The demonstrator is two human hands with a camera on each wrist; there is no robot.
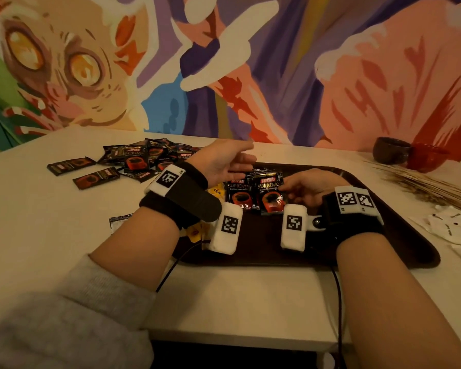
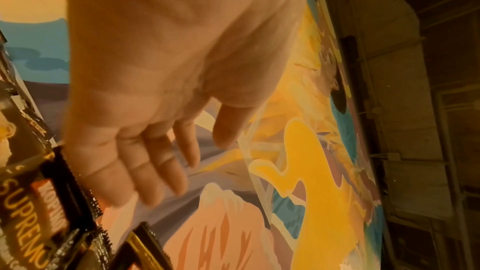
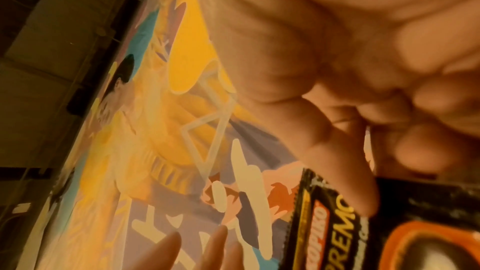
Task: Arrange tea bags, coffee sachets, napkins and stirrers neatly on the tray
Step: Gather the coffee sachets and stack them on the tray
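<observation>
A dark brown tray [image 1: 389, 235] lies on the table in front of me. Two black Kopiko Supremo coffee sachets stand side by side on it, one [image 1: 238, 195] left of the other [image 1: 270, 194]. My right hand [image 1: 290, 190] pinches the right sachet [image 3: 335, 225] at its edge, thumb [image 3: 345, 174] on top, fingers curled. My left hand [image 1: 240, 161] hovers over the tray's far left with straight fingers [image 2: 166, 171], holding nothing, just above the sachets [image 2: 23, 202]. Yellow tea bags [image 1: 216, 191] lie partly hidden under my left wrist.
A loose pile of coffee sachets [image 1: 141, 158] covers the table at back left. Wooden stirrers [image 1: 423, 187] and white napkins [image 1: 450, 225] lie right of the tray. A brown cup [image 1: 390, 153] and a red cup [image 1: 426, 158] stand at the wall.
</observation>
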